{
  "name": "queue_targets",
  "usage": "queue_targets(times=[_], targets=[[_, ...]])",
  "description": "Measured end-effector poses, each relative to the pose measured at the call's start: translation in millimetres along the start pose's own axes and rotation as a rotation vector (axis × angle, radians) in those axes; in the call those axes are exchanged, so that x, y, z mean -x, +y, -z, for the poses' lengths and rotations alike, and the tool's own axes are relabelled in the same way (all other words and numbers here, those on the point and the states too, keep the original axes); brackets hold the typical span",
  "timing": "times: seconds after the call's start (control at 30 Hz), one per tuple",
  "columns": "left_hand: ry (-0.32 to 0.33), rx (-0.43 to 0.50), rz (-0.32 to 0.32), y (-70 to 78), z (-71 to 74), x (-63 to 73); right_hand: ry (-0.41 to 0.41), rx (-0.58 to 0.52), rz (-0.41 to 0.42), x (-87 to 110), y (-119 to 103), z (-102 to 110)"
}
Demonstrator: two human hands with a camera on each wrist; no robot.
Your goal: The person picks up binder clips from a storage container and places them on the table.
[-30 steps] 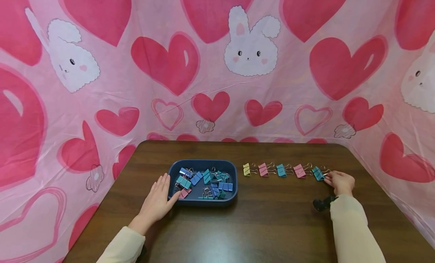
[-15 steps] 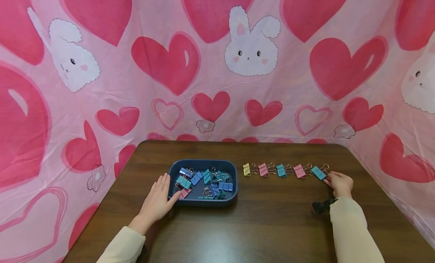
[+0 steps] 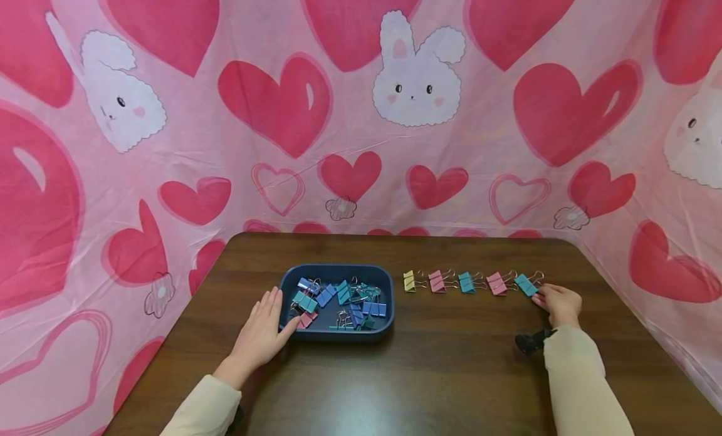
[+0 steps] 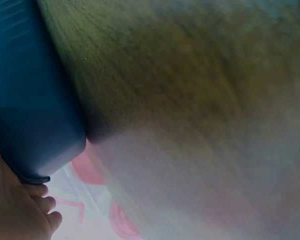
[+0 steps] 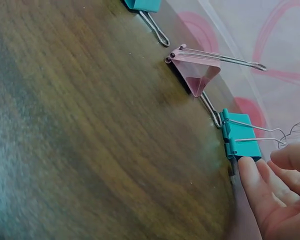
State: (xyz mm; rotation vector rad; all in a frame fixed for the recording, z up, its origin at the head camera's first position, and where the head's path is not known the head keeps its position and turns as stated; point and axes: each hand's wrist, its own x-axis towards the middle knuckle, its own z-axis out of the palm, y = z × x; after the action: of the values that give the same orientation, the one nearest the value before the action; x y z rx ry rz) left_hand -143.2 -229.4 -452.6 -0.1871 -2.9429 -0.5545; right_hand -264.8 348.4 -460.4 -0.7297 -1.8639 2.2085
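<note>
My left hand [image 3: 261, 332] rests against the left end of a navy tray [image 3: 338, 337], fingers straight along its outside and thumb at the near rim. In the left wrist view, several fingertips [image 4: 45, 204] show just below the tray's corner [image 4: 65, 145]. At the right end of a row of binder clips, my right hand [image 3: 559, 303] touches a teal binder clip [image 3: 526, 285]. The right wrist view shows fingertips [image 5: 249, 167] right at the lower edge of that teal clip [image 5: 244, 135], its wire handles standing free.
Left of it stand a pink clip [image 3: 497, 284], a teal clip [image 3: 467, 282], another pink clip [image 3: 437, 281] and a yellow clip [image 3: 409, 281]. The tray holds several blue, teal and pink clips. A heart-patterned pink cloth [image 3: 361, 135] hangs behind the wooden table [image 3: 451, 373].
The teal clip at my right hand has turned, its broad face showing more, then moved slightly left with the hand. My left hand and the tray have stayed put.
</note>
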Motion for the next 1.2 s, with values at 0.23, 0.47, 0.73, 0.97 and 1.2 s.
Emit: queue_targets(times=[0.23,0.47,0.73,0.97,1.2], targets=[[-0.001,0.001,0.001,-0.6,-0.2,-0.3,0.055,-0.13,0.049,3.7,-16.2,1.3],[0.005,-0.003,-0.004,0.4,0.9,-0.3,-0.058,-0.198,0.189,13.5,-52.2,-13.1],[0.005,-0.008,-0.006,0.8,0.1,-1.5,-0.312,-0.191,0.52,-106.8,-23.3,-13.6],[0.002,-0.011,-0.005,-0.1,-0.4,-2.6,-0.425,-0.033,0.665,32.8,-93.5,-77.0],[0.002,-0.004,0.005,0.1,-1.0,-1.9,-0.479,0.204,0.828,93.5,-114.1,-118.0]])
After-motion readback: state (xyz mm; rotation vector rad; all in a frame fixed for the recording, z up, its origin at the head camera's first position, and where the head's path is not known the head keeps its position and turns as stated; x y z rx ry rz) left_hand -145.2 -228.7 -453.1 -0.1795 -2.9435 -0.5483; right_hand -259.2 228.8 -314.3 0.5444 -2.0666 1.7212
